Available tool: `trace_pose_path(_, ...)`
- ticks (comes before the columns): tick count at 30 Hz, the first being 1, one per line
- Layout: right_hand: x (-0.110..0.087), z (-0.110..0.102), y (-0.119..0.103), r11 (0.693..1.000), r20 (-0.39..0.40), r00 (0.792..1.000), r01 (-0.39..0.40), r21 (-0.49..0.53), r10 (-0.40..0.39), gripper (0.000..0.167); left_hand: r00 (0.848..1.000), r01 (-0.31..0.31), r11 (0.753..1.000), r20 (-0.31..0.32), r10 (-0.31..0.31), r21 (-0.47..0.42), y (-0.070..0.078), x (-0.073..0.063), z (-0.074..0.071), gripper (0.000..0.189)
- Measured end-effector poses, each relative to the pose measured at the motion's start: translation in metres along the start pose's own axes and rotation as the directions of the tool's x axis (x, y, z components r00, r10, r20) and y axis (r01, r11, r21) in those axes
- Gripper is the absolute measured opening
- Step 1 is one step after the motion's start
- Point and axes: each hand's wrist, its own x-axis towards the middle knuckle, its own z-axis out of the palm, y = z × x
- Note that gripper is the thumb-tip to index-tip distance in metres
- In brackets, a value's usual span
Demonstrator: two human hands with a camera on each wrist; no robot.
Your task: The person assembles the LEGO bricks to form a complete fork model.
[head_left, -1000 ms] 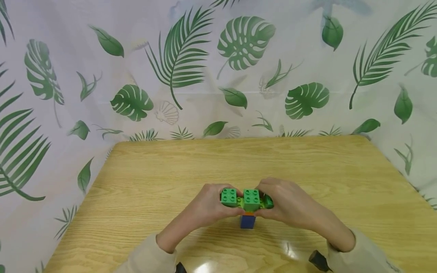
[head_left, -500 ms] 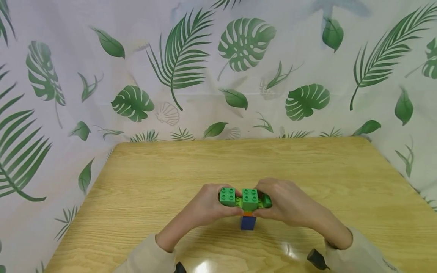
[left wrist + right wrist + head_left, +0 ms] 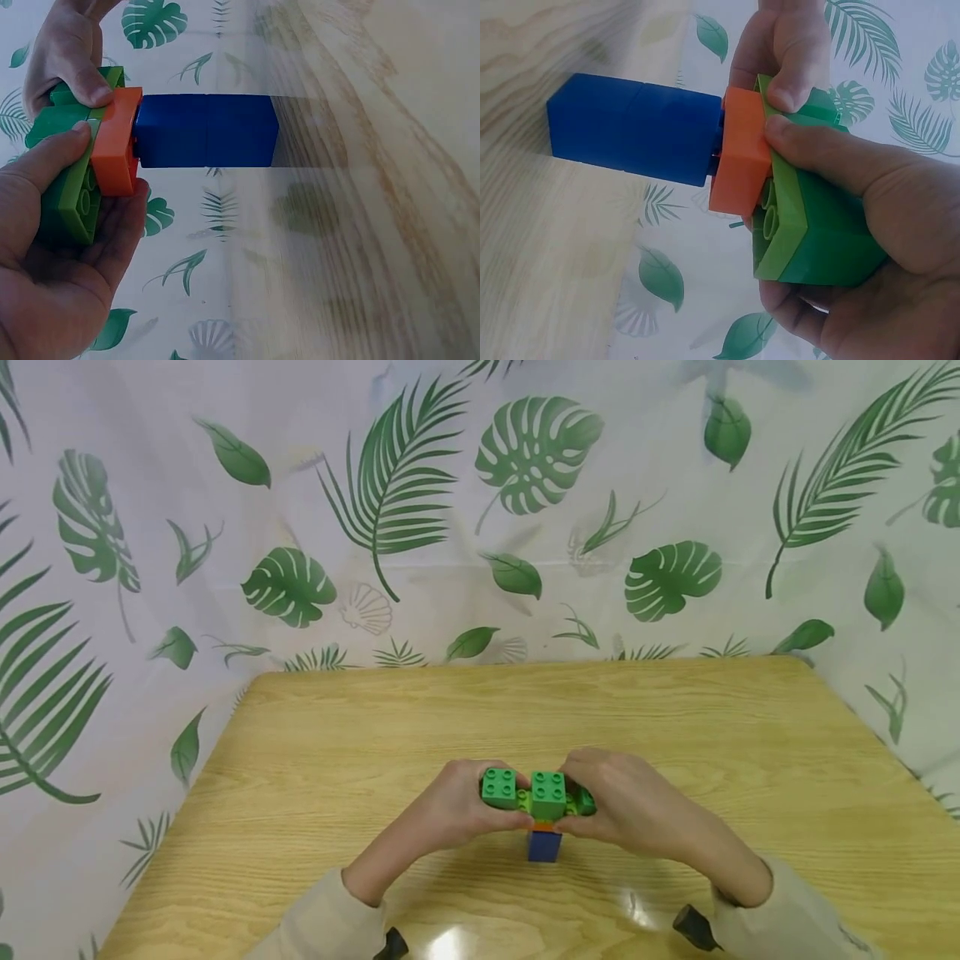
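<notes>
Both hands hold one joined piece of toy building bricks. My left hand [image 3: 461, 802] grips its left end, round a green brick [image 3: 498, 787]; my right hand [image 3: 633, 797] grips its right end. Another green brick [image 3: 548, 793] stands in the middle, between the hands. Beneath them runs a light green layer [image 3: 787, 217], with an orange brick [image 3: 742, 150] under its middle. Both thumbs press close together near the orange brick. A blue column [image 3: 206, 131] of two bricks stands upright on the table, under the orange brick. In the right wrist view, a narrow gap with studs shows between orange and blue.
The wooden table [image 3: 360, 727] reaches back to a leaf-patterned cloth [image 3: 450, 527], which also hangs at both sides. Black devices [image 3: 696, 928] sit by both sleeves at the near edge of the head view.
Both hands and the green bricks have shifted very slightly left over the blue column. The grip looks the same, and the column stands in place.
</notes>
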Motion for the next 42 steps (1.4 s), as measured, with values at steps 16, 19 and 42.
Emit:
trace_pose_path(16,-0.003,-0.001,0.003,1.0,-0.032,0.999,-0.007,0.012,0.007,0.034,0.998,-0.057,0.997,-0.017,0.058,0.05,0.006,0.0,0.002,0.03)
trace_pose_path(19,-0.003,-0.001,0.002,1.0,-0.019,1.0,-0.003,0.013,0.003,0.034,0.999,-0.047,0.998,-0.016,0.048,0.047,0.005,-0.001,0.002,0.03)
trace_pose_path(42,-0.001,0.001,-0.003,1.0,0.031,0.999,0.009,-0.03,-0.008,0.031,1.0,0.001,1.0,0.016,-0.001,-0.002,-0.002,-0.002,0.003,0.029)
